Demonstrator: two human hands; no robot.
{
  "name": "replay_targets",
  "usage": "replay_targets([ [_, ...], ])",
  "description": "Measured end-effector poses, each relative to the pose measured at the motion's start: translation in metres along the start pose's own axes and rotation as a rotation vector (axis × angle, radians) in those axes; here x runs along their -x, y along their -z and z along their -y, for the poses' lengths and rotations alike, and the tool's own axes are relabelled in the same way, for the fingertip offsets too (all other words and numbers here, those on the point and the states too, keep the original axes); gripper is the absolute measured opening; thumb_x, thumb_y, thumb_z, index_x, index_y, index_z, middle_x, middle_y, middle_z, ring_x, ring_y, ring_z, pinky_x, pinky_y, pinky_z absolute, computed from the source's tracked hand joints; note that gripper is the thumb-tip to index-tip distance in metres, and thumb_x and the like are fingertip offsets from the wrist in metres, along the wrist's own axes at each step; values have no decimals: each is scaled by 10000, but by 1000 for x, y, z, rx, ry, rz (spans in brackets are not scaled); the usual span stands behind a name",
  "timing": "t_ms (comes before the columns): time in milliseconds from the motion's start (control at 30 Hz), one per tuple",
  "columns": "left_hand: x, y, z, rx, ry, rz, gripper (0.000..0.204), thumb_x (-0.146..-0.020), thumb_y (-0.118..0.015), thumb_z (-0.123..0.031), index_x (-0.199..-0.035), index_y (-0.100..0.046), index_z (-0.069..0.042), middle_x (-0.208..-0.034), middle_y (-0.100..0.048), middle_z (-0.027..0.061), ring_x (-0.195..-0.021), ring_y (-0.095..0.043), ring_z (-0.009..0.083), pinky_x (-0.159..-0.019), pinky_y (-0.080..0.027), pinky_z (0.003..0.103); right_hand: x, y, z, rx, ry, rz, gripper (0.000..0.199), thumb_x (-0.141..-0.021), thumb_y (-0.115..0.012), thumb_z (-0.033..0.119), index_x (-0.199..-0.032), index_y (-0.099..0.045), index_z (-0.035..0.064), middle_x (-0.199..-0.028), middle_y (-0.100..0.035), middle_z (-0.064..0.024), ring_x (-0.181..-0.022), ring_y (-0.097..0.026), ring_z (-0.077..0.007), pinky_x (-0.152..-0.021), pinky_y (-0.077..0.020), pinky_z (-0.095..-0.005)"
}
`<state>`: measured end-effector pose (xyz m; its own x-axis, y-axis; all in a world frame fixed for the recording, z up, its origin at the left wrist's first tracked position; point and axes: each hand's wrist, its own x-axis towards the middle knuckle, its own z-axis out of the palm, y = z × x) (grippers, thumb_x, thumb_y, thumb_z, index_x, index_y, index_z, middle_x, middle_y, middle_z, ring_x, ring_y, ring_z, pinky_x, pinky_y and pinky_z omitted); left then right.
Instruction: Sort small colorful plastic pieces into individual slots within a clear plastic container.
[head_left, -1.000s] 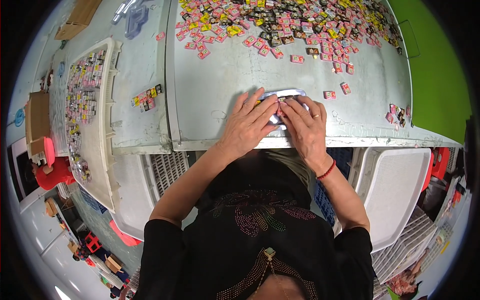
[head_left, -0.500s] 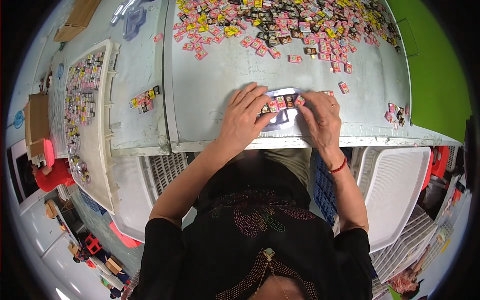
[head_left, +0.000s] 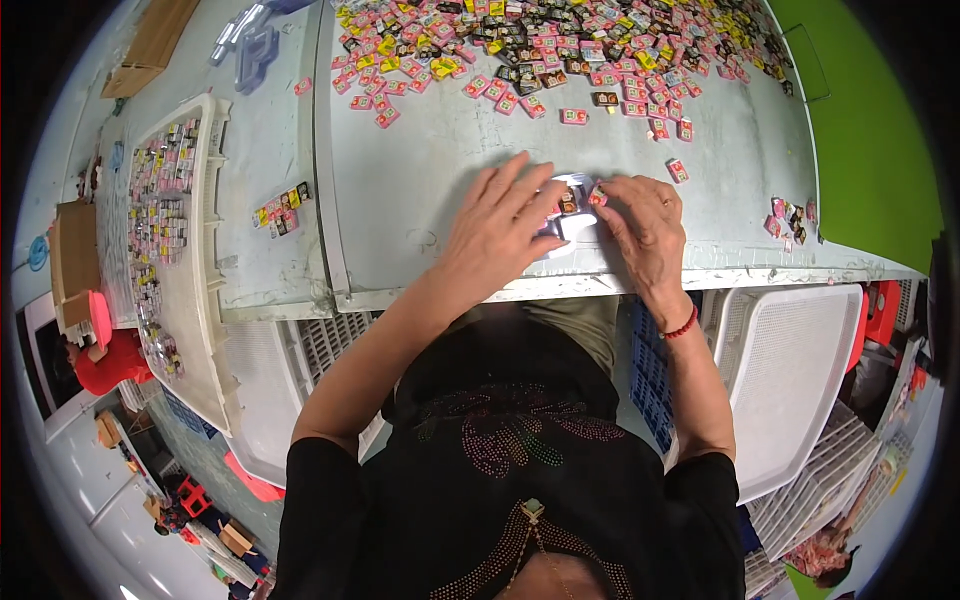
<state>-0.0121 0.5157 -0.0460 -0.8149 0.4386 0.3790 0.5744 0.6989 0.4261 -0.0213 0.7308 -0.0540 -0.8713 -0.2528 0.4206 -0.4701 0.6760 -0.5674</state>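
Observation:
A clear plastic tray (head_left: 578, 234) lies near the table's front edge, between my hands. In it sits a small black box (head_left: 569, 201), with part of a pink one beside it under my left fingers. My left hand (head_left: 497, 222) covers the tray's left side, fingers stretched and apart, the thumb along its near part. My right hand (head_left: 646, 218) pinches a small pink box (head_left: 597, 195) between thumb and fingertips at the tray's right end. What lies beneath my left palm is hidden.
Many small pink, black and yellow boxes (head_left: 640, 75) spread over the table's far side. Small groups of boxes (head_left: 283, 210) lie at left and right. A white tray (head_left: 212, 250) of filled packs stands at far left; a green panel (head_left: 870, 130) borders the right.
My left hand has shifted slightly right and spread over the tray, covering more of the row of boxes. My right hand stays at the tray's right end with the pink box.

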Motion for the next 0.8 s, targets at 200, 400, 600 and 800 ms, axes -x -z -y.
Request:
replay_targets([
  [200,-6,-12,8,59,-99,85,426,-758,-755,-184,-1140,-618,-53,-1302,-532,134,-1223,-495,344,-993,-430,442,-9,5,-5,26,68,69,288,-742,-771,80,-1016,-683,84,-1028,-687,-35,-992,-598,-257,-929,-429,-385],
  [400,-7,-11,13,162,-74,11,334,-780,-729,-123,-1087,-632,-36,-1264,-559,140,-1154,-553,331,-965,-462,421,-18,-1,-4,21,157,131,234,-740,-770,112,-960,-695,93,-1015,-689,-8,-975,-597,-233,-929,-418,-393],
  [600,-3,-15,16,189,-58,-16,285,-801,-708,-110,-1062,-635,-23,-1235,-584,144,-1111,-582,328,-948,-474,418,-22,-2,-9,32,199,181,203,-740,-769,130,-932,-711,100,-1015,-696,1,-984,-589,-215,-937,-405,-397],
  [800,-1,-16,15,175,-62,-22,282,-807,-702,-111,-1066,-632,-23,-1229,-593,144,-1099,-590,331,-943,-478,418,-12,-8,-15,-4,237,150,247,-760,-760,119,-1005,-734,103,-1097,-701,-5,-1045,-578,-243,-944,-403,-397],
])
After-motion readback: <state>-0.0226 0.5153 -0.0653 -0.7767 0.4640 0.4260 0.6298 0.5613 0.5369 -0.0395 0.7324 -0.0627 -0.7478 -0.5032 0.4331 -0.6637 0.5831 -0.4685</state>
